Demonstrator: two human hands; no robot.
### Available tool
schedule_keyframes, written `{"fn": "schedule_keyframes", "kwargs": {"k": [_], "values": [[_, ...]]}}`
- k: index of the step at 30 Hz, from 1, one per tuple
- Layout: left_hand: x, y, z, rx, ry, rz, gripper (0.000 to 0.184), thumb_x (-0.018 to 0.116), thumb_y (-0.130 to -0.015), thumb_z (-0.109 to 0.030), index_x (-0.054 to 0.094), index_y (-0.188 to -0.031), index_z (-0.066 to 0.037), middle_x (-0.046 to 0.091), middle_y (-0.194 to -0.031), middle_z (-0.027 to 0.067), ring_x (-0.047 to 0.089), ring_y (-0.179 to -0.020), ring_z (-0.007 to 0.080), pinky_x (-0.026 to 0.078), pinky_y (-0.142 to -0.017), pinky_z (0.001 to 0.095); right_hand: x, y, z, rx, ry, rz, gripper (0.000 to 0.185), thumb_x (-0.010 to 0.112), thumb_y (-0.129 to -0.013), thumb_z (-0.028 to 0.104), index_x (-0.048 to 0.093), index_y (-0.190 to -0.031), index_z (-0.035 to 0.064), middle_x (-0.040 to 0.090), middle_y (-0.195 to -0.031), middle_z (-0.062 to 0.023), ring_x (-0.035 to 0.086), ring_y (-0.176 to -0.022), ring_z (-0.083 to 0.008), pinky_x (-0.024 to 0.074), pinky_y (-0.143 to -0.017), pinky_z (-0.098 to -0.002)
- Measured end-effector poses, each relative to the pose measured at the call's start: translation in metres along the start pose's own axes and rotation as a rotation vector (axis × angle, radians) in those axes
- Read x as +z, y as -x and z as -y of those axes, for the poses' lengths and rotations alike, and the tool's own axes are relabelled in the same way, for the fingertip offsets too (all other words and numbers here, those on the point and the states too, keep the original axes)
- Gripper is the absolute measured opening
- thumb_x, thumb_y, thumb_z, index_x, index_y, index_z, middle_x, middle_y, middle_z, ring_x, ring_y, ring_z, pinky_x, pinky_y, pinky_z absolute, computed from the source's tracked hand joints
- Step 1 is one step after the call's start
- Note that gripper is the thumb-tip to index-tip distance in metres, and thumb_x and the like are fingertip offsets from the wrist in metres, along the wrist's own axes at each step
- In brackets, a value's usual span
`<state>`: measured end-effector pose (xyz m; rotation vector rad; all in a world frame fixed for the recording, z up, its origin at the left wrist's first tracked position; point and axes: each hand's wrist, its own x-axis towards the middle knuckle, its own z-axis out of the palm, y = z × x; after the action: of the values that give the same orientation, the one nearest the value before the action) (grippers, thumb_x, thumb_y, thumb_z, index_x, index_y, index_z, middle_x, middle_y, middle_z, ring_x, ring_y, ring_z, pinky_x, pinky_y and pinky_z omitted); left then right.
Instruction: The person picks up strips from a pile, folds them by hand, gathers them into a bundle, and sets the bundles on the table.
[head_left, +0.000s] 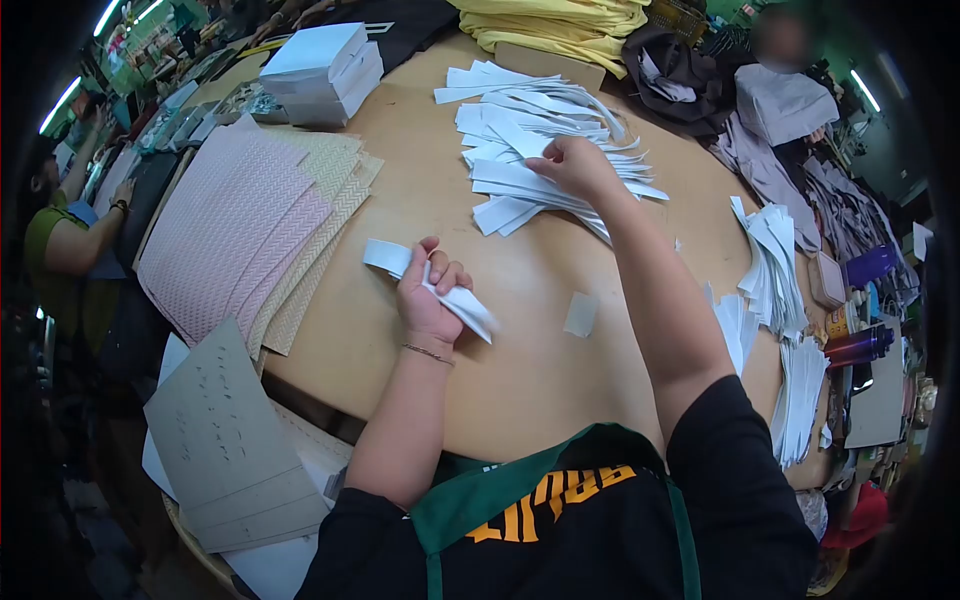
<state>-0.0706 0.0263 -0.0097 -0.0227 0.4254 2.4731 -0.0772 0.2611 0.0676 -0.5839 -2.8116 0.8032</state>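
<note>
A small bundle of white strips [388,257] is wrapped in the fingers of my left hand [430,298], which is held over the near middle of the table. One end of the bundle sticks out to the left, the other toward the lower right. Farther off, my right hand [582,170] is over a loose pile of white strips [505,181]. Its thumb and fingers are pinched at the end of a white strip [514,134] lying on top of the pile. The strips look flat and flexible, like fabric or paper.
Patterned pink sheets [235,215] and cream sheets [335,190] lie on the left, behind grey cardboard pieces [235,430]. A white stack [318,75] and yellow cloth [550,22] stand farther back. More white strips [770,265] lie right. A small pale piece [581,314] rests mid-table. Other people are nearby.
</note>
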Motion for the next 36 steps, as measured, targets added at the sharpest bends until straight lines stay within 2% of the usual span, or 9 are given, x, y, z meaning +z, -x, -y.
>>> {"fn": "schedule_keyframes", "kwargs": {"k": [3, 10, 15, 20, 23, 24, 25, 27, 36], "values": [[0.009, -0.003, -0.004, 0.025, -0.01, -0.037, 0.03, 0.048, -0.082, -0.035, 0.051, -0.091, -0.007, 0.035, -0.054, -0.0013, 0.031, -0.042, 0.0077, 0.038, -0.051, 0.026, 0.016, -0.015, -0.016, 0.05, 0.27, 0.028, 0.047, 0.068, -0.062, 0.034, 0.059, -0.087, -0.0045, 0.06, -0.082, -0.0198, 0.058, -0.08, -0.0314, 0.0442, -0.073, -0.0338], [0.008, -0.002, 0.002, -0.056, -0.023, -0.025, 0.032, 0.051, -0.079, -0.032, 0.05, -0.096, -0.005, 0.039, -0.059, -0.0006, 0.036, -0.047, 0.0091, 0.039, -0.056, 0.0254, 0.005, -0.025, -0.046, 0.033, -0.047, 0.042, 0.033, 0.062, -0.067, 0.02, 0.06, -0.096, 0.0037, 0.061, -0.085, -0.0183, 0.058, -0.078, -0.0293, 0.0445, -0.072, -0.0335], [0.007, -0.002, 0.007, -0.036, -0.101, -0.166, 0.04, 0.05, -0.08, -0.038, 0.047, -0.105, -0.007, 0.05, -0.081, 0.0019, 0.049, -0.069, 0.0122, 0.043, -0.063, 0.0295, 0.004, 0.005, 0.015, -0.22, 0.096, -0.065, 0.034, 0.049, -0.077, 0.012, 0.052, -0.11, 0.0096, 0.054, -0.096, -0.0176, 0.056, -0.082, -0.0328, 0.0459, -0.07, -0.0364], [0.025, 0.009, 0.014, -0.12, 0.05, -0.089, 0.044, 0.042, -0.086, -0.036, 0.037, -0.121, -0.009, 0.051, -0.106, 0.0083, 0.051, -0.096, 0.0221, 0.043, -0.083, 0.0374, 0.049, 0.112, 0.089, -0.46, 0.463, 0.267, 0.033, 0.043, -0.078, 0.012, 0.052, -0.11, 0.0113, 0.05, -0.093, -0.0184, 0.053, -0.086, -0.0292, 0.0442, -0.074, -0.0384], [0.002, 0.005, 0.01, -0.165, -0.087, -0.107, 0.037, 0.039, -0.088, -0.029, 0.038, -0.119, -0.009, 0.052, -0.102, 0.0085, 0.053, -0.085, 0.0185, 0.046, -0.074, 0.0336, 0.017, 0.115, 0.087, -0.577, 0.239, 0.465, 0.028, 0.052, -0.078, 0.018, 0.055, -0.105, 0.0101, 0.054, -0.097, -0.0102, 0.055, -0.086, -0.0219, 0.0458, -0.069, -0.0327], [0.007, 0.006, 0.008, -0.174, 0.056, -0.11, 0.026, 0.04, -0.087, -0.024, 0.044, -0.107, -0.008, 0.047, -0.073, 0.0009, 0.049, -0.069, 0.0133, 0.045, -0.071, 0.0338, 0.007, 0.095, 0.067, -0.502, -0.229, 0.601, 0.027, 0.059, -0.076, 0.022, 0.058, -0.098, 0.0079, 0.058, -0.093, -0.0061, 0.056, -0.083, -0.0181, 0.0452, -0.067, -0.03], [0.003, 0.006, 0.008, -0.157, 0.022, -0.11, 0.024, 0.041, -0.087, -0.024, 0.044, -0.104, -0.008, 0.044, -0.069, -0.0001, 0.046, -0.063, 0.0116, 0.043, -0.066, 0.0321, 0.003, 0.076, 0.05, -0.37, -0.31, 0.449, 0.025, 0.063, -0.074, 0.023, 0.061, -0.092, 0.0062, 0.059, -0.085, -0.0069, 0.056, -0.078, -0.0168, 0.0441, -0.067, -0.0289], [-0.003, 0.001, 0.008, -0.123, -0.045, -0.091, 0.02, 0.041, -0.087, -0.023, 0.046, -0.099, -0.008, 0.039, -0.061, -0.0023, 0.039, -0.052, 0.0082, 0.04, -0.057, 0.0287, -0.002, 0.042, 0.015, -0.361, 0.046, 0.008, 0.03, 0.064, -0.072, 0.023, 0.059, -0.091, 0.0011, 0.06, -0.085, -0.0107, 0.056, -0.078, -0.0217, 0.0444, -0.069, -0.0302], [0.008, 0.002, 0.006, -0.124, -0.077, -0.177, 0.018, 0.043, -0.085, -0.022, 0.047, -0.094, -0.007, 0.034, -0.056, -0.0029, 0.034, -0.047, 0.0079, 0.036, -0.054, 0.0258, 0.003, 0.002, -0.033, -0.169, 0.266, 0.173, 0.042, 0.064, -0.059, 0.027, 0.059, -0.092, 0.001, 0.057, -0.092, -0.0192, 0.053, -0.088, -0.0319, 0.0425, -0.078, -0.0363]]}}
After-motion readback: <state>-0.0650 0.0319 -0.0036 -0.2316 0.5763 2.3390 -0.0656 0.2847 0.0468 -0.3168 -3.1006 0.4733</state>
